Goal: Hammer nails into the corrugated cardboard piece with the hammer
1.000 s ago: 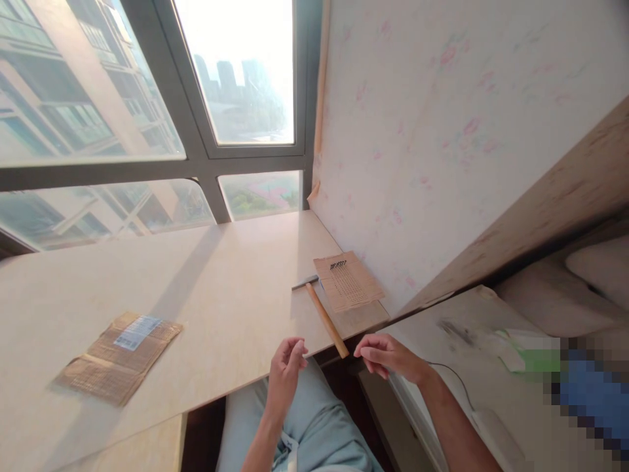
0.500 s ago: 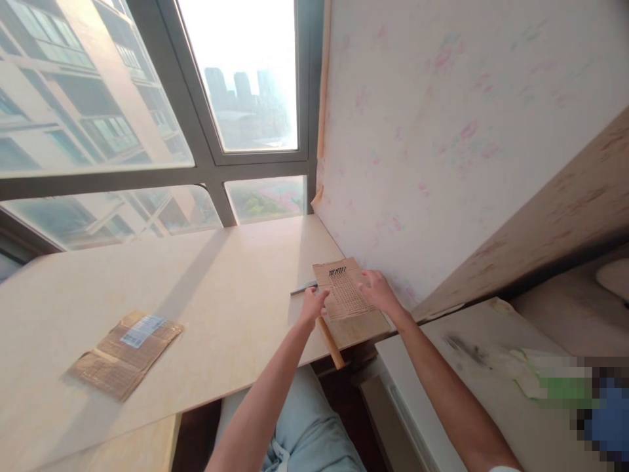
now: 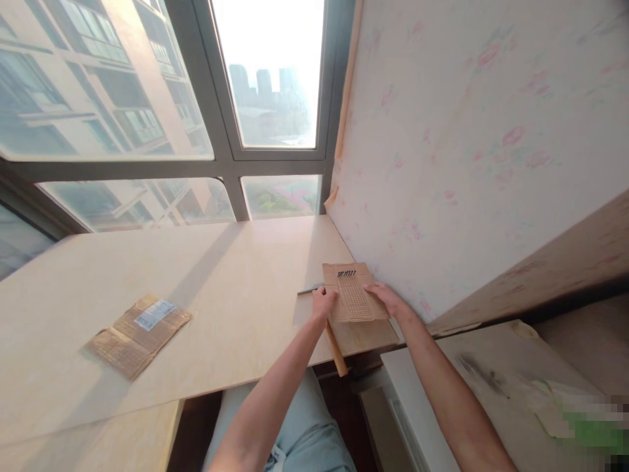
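Observation:
A brown cardboard piece (image 3: 354,298) lies near the wall at the right end of the pale wooden table, with rows of small dark marks or holes and a row of black pieces near its far edge. My left hand (image 3: 324,301) is closed on its left edge, fingers curled. On the right edge, my right hand (image 3: 386,298) grips it with the thumb on top and the other fingers partly hidden. Beside my left hand lies what looks like a hammer (image 3: 337,352), its wooden handle sticking out over the table's front edge and its metal part partly hidden.
On the left of the table (image 3: 236,295) lies another flat cardboard piece (image 3: 132,337) with a white label. Windows (image 3: 275,118) stand behind the table, and a flowered wall (image 3: 442,164) borders it on the right. A white cabinet (image 3: 417,406) is at lower right.
Both hands have closed in on the cardboard from being open beside it, and now hold its left and right edges. The camera view has shifted slightly left.

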A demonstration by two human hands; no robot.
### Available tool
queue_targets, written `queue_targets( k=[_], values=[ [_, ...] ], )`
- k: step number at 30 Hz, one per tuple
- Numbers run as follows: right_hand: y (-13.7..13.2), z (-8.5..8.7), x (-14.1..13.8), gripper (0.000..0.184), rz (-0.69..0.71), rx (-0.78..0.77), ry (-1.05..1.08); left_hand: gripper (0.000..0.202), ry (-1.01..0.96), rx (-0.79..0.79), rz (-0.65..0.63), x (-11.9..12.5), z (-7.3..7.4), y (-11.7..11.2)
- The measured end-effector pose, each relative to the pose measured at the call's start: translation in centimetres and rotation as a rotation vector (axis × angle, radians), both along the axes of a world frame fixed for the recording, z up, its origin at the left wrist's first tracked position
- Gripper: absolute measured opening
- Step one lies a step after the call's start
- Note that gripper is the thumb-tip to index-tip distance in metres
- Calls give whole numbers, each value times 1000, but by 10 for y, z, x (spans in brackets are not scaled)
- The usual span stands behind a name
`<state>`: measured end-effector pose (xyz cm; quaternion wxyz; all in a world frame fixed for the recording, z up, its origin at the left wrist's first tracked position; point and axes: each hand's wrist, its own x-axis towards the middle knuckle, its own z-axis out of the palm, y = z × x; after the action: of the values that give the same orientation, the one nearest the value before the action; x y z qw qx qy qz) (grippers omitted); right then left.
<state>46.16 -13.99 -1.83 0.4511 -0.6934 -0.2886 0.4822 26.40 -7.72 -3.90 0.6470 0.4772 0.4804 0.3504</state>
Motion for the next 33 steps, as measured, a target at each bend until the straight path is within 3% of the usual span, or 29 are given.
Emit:
queue_targets(
  k=[10, 17, 20, 24, 29, 33],
  values=[
    [2, 7, -4, 22, -8, 34, 94, 14, -53, 10, 5, 3, 12, 8],
    [2, 26, -19, 23, -37, 92, 14, 23, -101, 19, 44, -12, 39, 0],
    [5, 38, -40, 27, 17, 120, 27, 23, -119, 48, 99, -38, 53, -4],
    [15, 43, -90, 25, 162, 148, 103, 27, -142, 62, 210, -95, 63, -10],
    [31, 29, -167, 25, 329, 171, 178, 30, -71, 59, 353, -178, 48, -17],
    [38, 13, -212, 22, 403, 157, 183, 28, 39, 44, 429, -222, 29, -22]
  ],
)
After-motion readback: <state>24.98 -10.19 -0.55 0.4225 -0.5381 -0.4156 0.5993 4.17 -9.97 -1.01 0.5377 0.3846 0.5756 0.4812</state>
